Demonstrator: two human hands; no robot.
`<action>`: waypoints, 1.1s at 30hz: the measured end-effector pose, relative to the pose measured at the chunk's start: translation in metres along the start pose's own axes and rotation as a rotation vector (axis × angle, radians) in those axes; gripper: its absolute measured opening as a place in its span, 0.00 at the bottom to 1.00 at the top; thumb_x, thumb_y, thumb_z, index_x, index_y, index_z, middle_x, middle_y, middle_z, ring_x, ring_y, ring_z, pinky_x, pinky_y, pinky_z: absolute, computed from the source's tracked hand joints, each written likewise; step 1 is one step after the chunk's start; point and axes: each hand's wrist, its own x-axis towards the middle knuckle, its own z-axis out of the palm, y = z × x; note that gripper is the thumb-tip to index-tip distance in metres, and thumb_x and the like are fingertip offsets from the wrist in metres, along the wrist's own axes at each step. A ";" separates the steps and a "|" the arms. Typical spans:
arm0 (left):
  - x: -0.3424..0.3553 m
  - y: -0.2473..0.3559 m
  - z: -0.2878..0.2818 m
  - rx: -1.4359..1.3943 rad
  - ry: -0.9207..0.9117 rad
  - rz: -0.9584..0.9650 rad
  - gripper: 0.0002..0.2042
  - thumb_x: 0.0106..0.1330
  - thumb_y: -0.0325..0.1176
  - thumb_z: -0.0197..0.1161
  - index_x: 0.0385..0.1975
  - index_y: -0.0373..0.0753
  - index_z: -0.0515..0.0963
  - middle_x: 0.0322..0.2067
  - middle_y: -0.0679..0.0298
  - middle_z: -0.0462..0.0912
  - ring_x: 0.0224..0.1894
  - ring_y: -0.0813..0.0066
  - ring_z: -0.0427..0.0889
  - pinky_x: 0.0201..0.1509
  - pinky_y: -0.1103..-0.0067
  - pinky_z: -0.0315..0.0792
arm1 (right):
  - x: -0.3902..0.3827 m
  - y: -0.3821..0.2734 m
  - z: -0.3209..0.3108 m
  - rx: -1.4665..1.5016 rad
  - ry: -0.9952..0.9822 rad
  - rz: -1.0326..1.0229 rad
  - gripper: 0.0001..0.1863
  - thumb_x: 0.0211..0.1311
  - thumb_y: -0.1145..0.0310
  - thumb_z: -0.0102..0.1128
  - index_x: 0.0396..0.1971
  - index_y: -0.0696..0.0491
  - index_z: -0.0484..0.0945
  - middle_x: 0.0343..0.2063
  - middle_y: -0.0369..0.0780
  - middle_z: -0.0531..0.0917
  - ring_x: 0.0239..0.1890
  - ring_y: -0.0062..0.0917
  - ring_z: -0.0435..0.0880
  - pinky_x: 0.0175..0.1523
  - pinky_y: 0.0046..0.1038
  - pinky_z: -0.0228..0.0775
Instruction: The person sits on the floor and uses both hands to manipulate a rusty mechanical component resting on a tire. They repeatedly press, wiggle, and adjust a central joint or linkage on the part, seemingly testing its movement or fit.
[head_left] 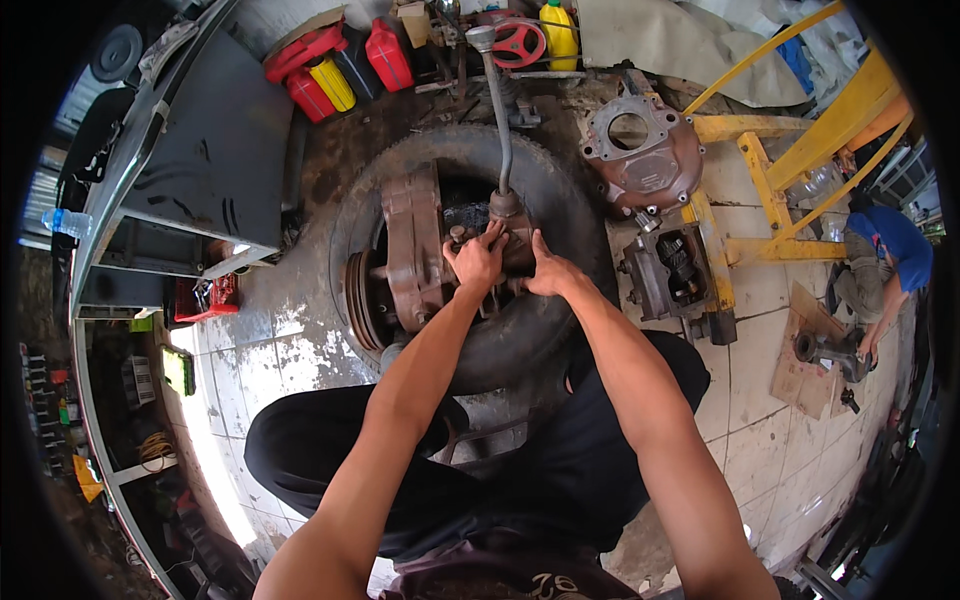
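A brown metal gearbox (412, 235) rests in the middle of a black tyre (592, 225) lying flat in front of me. From the gear lever cover (512, 238) on its right part, a long grey gear lever (497, 110) rises, topped by a knob. My left hand (478, 262) lies on the cover's near left side, fingers spread and touching the metal close to the lever's base. My right hand (556, 275) grips the cover's right edge, one finger stretched up along it; its other fingertips are partly hidden. A grooved pulley (360, 300) sits at the gearbox's left end.
Right of the tyre are a bell housing (640, 155), an opened gear casing (672, 265) and a yellow steel frame (765, 180). Farther right, a person (890, 250) handles a metal part on cardboard (800, 345). A grey cabinet (205, 150) stands left; plastic jugs (388, 55) line the back.
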 end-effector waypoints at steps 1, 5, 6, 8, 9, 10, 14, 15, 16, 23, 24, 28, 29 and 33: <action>-0.005 -0.005 0.001 0.033 0.056 0.113 0.23 0.65 0.52 0.59 0.61 0.60 0.74 0.55 0.70 0.79 0.53 0.68 0.81 0.69 0.53 0.40 | -0.001 0.001 0.003 0.020 -0.005 0.007 0.61 0.55 0.51 0.63 0.72 0.49 0.23 0.73 0.42 0.52 0.65 0.42 0.68 0.66 0.38 0.64; -0.003 -0.010 -0.023 0.171 -0.117 0.189 0.29 0.64 0.55 0.58 0.67 0.62 0.65 0.62 0.71 0.73 0.59 0.69 0.76 0.70 0.53 0.42 | -0.007 -0.001 0.007 0.005 -0.001 -0.009 0.61 0.56 0.50 0.63 0.72 0.48 0.22 0.74 0.37 0.48 0.66 0.43 0.67 0.66 0.39 0.64; 0.005 -0.004 -0.027 0.176 -0.222 0.083 0.31 0.63 0.56 0.59 0.68 0.63 0.62 0.64 0.71 0.71 0.61 0.69 0.74 0.71 0.53 0.41 | -0.006 -0.001 0.006 0.007 0.007 -0.005 0.61 0.56 0.50 0.63 0.72 0.48 0.22 0.74 0.37 0.48 0.66 0.43 0.67 0.66 0.39 0.64; 0.010 0.001 -0.028 0.170 -0.211 0.077 0.33 0.63 0.57 0.59 0.69 0.63 0.60 0.65 0.70 0.69 0.64 0.70 0.71 0.72 0.53 0.40 | -0.006 0.000 0.008 0.009 0.021 0.002 0.61 0.56 0.49 0.63 0.72 0.48 0.22 0.74 0.36 0.47 0.66 0.43 0.67 0.66 0.39 0.64; 0.003 -0.007 -0.023 0.167 -0.111 0.170 0.32 0.63 0.57 0.58 0.68 0.63 0.61 0.65 0.70 0.69 0.65 0.70 0.70 0.72 0.53 0.40 | -0.006 0.000 0.011 0.013 0.028 -0.005 0.61 0.56 0.48 0.63 0.72 0.48 0.22 0.74 0.36 0.47 0.66 0.43 0.67 0.66 0.39 0.64; -0.002 -0.014 -0.018 0.164 -0.010 0.264 0.31 0.64 0.57 0.57 0.68 0.63 0.62 0.65 0.70 0.70 0.65 0.70 0.69 0.73 0.53 0.39 | -0.005 0.001 0.011 0.017 0.036 -0.012 0.61 0.56 0.48 0.63 0.72 0.48 0.22 0.74 0.35 0.47 0.66 0.43 0.67 0.67 0.39 0.63; -0.002 -0.017 -0.013 0.182 -0.031 0.232 0.27 0.67 0.56 0.53 0.66 0.63 0.65 0.67 0.70 0.67 0.67 0.71 0.67 0.73 0.51 0.38 | -0.004 -0.001 0.011 0.018 0.033 -0.001 0.62 0.56 0.46 0.63 0.71 0.47 0.21 0.75 0.34 0.44 0.66 0.44 0.67 0.66 0.39 0.63; 0.000 -0.012 -0.014 0.156 -0.075 0.174 0.27 0.67 0.56 0.53 0.67 0.63 0.65 0.67 0.71 0.66 0.68 0.71 0.66 0.73 0.51 0.38 | -0.006 -0.001 0.011 0.016 0.026 0.008 0.62 0.56 0.46 0.63 0.71 0.47 0.21 0.75 0.34 0.43 0.66 0.44 0.67 0.66 0.39 0.63; 0.002 -0.006 -0.016 0.130 -0.117 0.115 0.27 0.67 0.56 0.53 0.67 0.63 0.64 0.67 0.72 0.65 0.68 0.71 0.65 0.73 0.51 0.38 | -0.006 -0.003 0.009 0.020 0.033 0.009 0.62 0.56 0.46 0.63 0.71 0.47 0.21 0.75 0.34 0.43 0.66 0.44 0.67 0.66 0.40 0.64; 0.001 -0.003 -0.023 0.194 -0.119 0.219 0.28 0.66 0.57 0.54 0.67 0.62 0.63 0.69 0.71 0.63 0.69 0.69 0.64 0.70 0.49 0.47 | -0.001 0.006 0.016 0.025 0.069 -0.034 0.62 0.56 0.43 0.62 0.71 0.47 0.21 0.75 0.33 0.42 0.65 0.44 0.68 0.66 0.41 0.64; 0.002 0.000 -0.022 0.186 -0.153 0.148 0.30 0.66 0.57 0.54 0.68 0.63 0.61 0.69 0.71 0.62 0.69 0.69 0.64 0.70 0.50 0.48 | -0.003 0.004 0.017 0.021 0.061 -0.027 0.62 0.56 0.43 0.62 0.71 0.47 0.21 0.75 0.33 0.42 0.65 0.44 0.69 0.66 0.41 0.64; -0.004 -0.026 -0.016 0.253 -0.060 0.321 0.29 0.66 0.58 0.52 0.67 0.63 0.63 0.68 0.69 0.64 0.66 0.67 0.69 0.70 0.51 0.48 | -0.006 -0.004 0.012 0.038 0.039 -0.023 0.64 0.54 0.40 0.63 0.71 0.49 0.21 0.74 0.40 0.43 0.68 0.45 0.62 0.69 0.38 0.59; -0.002 -0.035 -0.014 0.271 -0.007 0.417 0.28 0.67 0.59 0.51 0.66 0.63 0.65 0.68 0.69 0.65 0.65 0.66 0.70 0.69 0.51 0.48 | -0.007 -0.005 0.013 0.047 0.051 -0.035 0.64 0.54 0.40 0.63 0.71 0.50 0.21 0.74 0.40 0.43 0.68 0.45 0.62 0.69 0.38 0.59; 0.017 -0.002 -0.031 0.171 -0.355 0.104 0.36 0.62 0.57 0.59 0.70 0.64 0.56 0.69 0.68 0.63 0.68 0.66 0.66 0.70 0.51 0.48 | -0.005 0.003 0.018 0.066 0.084 -0.059 0.64 0.54 0.39 0.62 0.71 0.51 0.22 0.75 0.40 0.41 0.68 0.46 0.63 0.68 0.39 0.61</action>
